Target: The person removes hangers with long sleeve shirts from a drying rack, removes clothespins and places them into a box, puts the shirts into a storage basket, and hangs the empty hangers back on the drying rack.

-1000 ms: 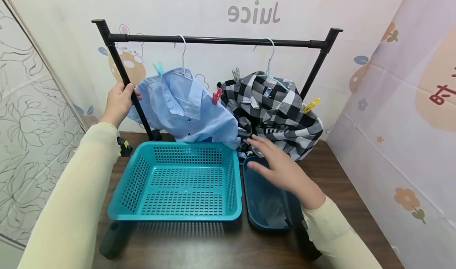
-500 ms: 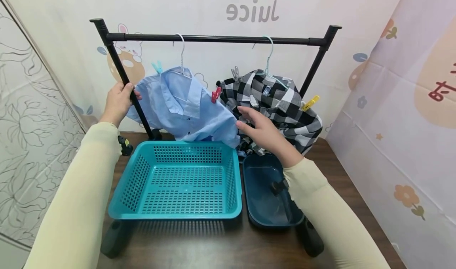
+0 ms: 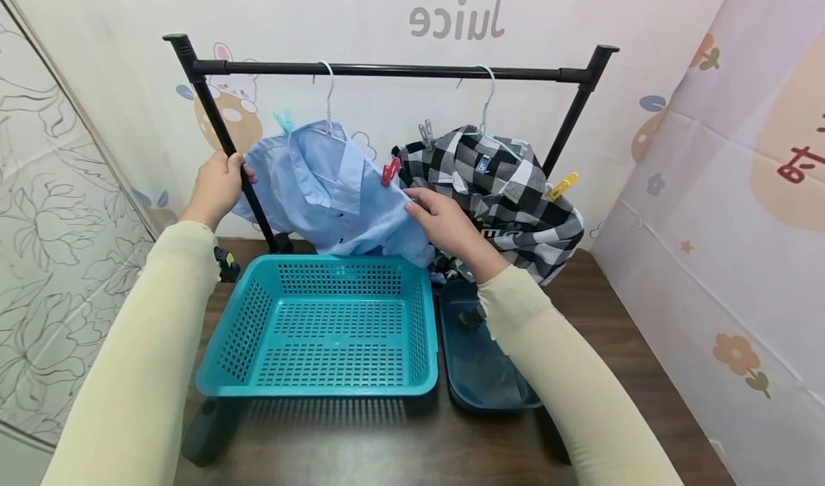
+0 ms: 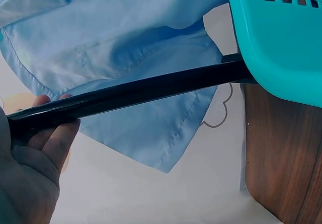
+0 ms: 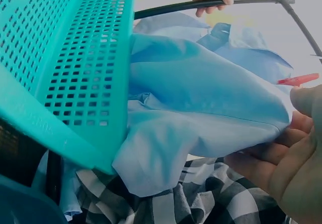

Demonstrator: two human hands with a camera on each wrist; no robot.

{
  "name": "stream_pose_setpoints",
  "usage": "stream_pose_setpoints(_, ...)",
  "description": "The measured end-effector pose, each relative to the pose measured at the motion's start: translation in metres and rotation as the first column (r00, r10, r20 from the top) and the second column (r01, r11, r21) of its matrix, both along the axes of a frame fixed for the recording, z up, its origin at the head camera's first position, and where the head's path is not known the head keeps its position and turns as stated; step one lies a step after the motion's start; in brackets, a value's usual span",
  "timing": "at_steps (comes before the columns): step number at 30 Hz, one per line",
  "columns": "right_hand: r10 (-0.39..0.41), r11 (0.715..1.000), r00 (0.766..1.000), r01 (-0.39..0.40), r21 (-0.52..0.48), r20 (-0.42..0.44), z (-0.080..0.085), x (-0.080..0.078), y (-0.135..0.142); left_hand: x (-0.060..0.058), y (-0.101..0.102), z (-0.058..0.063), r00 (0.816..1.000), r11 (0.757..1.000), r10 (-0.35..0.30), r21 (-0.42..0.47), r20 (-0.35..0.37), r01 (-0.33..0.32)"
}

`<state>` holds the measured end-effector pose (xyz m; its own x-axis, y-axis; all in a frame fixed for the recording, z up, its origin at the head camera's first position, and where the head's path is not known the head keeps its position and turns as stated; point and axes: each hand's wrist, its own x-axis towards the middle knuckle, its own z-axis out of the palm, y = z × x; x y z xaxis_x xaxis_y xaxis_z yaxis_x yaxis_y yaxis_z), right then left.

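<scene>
My left hand [image 3: 215,187] grips the left black post of a clothes rack [image 3: 393,72]; its fingers also wrap the post in the left wrist view. A light blue shirt [image 3: 348,185] hangs from a white hanger [image 3: 330,99], with a red clothespin [image 3: 389,172] on its right shoulder. My right hand [image 3: 445,221] is at that shoulder's edge just below the clothespin. In the right wrist view its fingers [image 5: 256,168] lie partly behind the blue cloth, with the thumb apart from them near the clothespin. A light-blue clothespin [image 3: 283,121] sits on the other shoulder.
A black-and-white checked shirt [image 3: 515,207] hangs at right on a pale green hanger [image 3: 488,103], with grey [image 3: 427,135] and yellow clothespins [image 3: 562,186]. A turquoise basket [image 3: 316,387] stands in front, beside a dark blue bin [image 3: 464,371] under my right forearm.
My right hand has moved left and up from over the dark blue bin, past the checked shirt, to the blue shirt's shoulder. My left hand stays on the post.
</scene>
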<state>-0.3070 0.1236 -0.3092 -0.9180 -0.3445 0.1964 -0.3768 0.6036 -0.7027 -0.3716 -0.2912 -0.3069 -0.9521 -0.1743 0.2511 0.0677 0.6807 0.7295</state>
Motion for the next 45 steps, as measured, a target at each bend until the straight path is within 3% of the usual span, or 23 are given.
stream_pose_setpoints(7, -0.037, 0.999, 0.999, 0.036, -0.026, -0.037, -0.001, -0.001, -0.011, -0.001, 0.001, 0.002, 1.000, 1.000, 0.006, -0.025, 0.025, -0.005)
stream_pose_setpoints(18, -0.044, 0.996, 0.994, 0.051, 0.077, -0.097, 0.004, -0.004, -0.028, -0.002, -0.001, -0.003, 0.999, 1.000, -0.012, -0.020, 0.035, 0.013)
stream_pose_setpoints(25, -0.113, 0.991, 0.987, 0.121, 0.059, -0.117, 0.007, -0.003, -0.031, 0.000, -0.002, -0.004, 0.999, 1.000, -0.024, -0.015, 0.040, 0.025)
stream_pose_setpoints(30, -0.178, 0.983, 0.967, 0.183, 0.009, -0.182, 0.005, -0.002, -0.031, 0.002, -0.001, -0.005, 0.999, 0.999, -0.030, -0.009, 0.045, 0.030)
stream_pose_setpoints(37, -0.206, 0.978, 0.925, 0.201, -0.049, -0.320, 0.004, -0.001, -0.029, 0.004, 0.003, -0.005, 0.999, 1.000, -0.020, -0.008, 0.045, 0.020)
stream_pose_setpoints(45, -0.230, 0.973, 0.870, 0.206, -0.103, -0.435, 0.020, -0.004, -0.023, 0.003, 0.002, -0.007, 0.998, 1.000, -0.029, 0.001, 0.047, 0.029)
